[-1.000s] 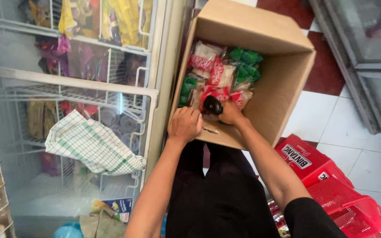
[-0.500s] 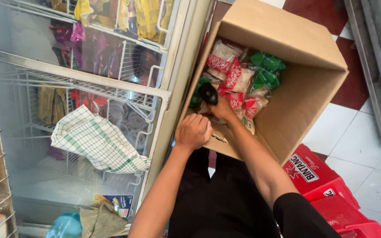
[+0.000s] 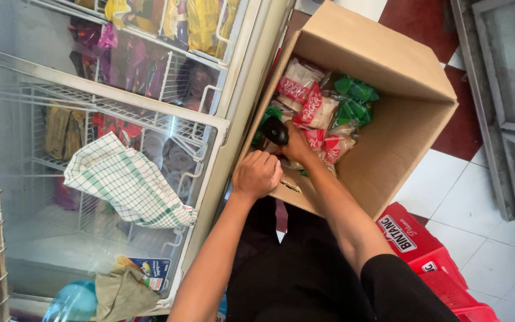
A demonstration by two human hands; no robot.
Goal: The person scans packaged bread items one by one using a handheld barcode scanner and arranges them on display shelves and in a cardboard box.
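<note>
One cardboard box (image 3: 388, 125) stands open on the floor. Inside it lie at least four red-and-white snack packets (image 3: 308, 104) and about three green packets (image 3: 356, 92); more may be buried underneath, so the exact number cannot be told. One small black object (image 3: 275, 131) shows in the box. Two hands are in view: one left hand (image 3: 257, 174) and one right hand (image 3: 299, 146). One green-checked white cloth (image 3: 126, 185) lies on the glass lid of one chest freezer (image 3: 222, 128). One crumpled olive cloth (image 3: 123, 295) sits at the freezer's near end. Two red plastic crates (image 3: 424, 244) are stacked beside the box.
</note>
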